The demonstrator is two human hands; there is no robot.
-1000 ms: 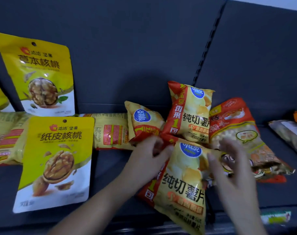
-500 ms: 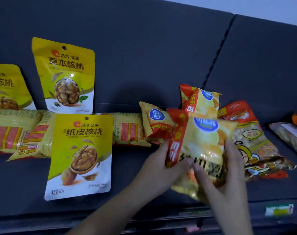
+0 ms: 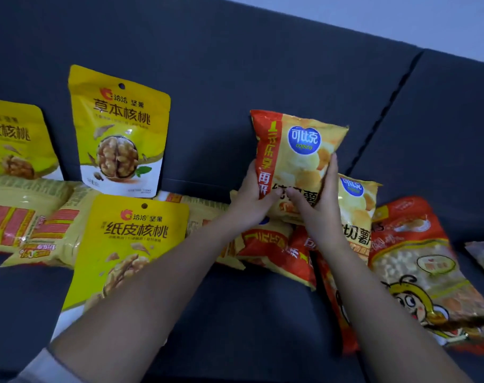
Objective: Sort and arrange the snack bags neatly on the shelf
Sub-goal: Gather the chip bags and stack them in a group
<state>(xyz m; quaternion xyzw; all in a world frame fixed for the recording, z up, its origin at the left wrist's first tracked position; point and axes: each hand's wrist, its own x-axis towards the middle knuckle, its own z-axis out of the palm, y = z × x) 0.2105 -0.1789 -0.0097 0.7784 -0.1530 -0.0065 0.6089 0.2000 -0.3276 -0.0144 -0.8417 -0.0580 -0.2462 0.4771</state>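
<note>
Both hands clamp one chip bag (image 3: 296, 150): the left hand (image 3: 250, 199) curls round its lower left edge and the right hand (image 3: 319, 201) round its lower right, thumbs nearly meeting across the front. The bag is upright between them, above the dark shelf (image 3: 235, 313). A red cartoon bag (image 3: 417, 266) lies to the right. On the left are a flat walnut pouch (image 3: 130, 239) and a standing walnut pouch (image 3: 119, 134). A second chip bag (image 3: 358, 211) sits just behind the right hand.

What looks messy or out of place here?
Below the held chip bag, a heap of chip bags overlaps, with a small chip bag upside down. The front walnut pouch lies flat while the back walnut pouch stands upright.
</note>
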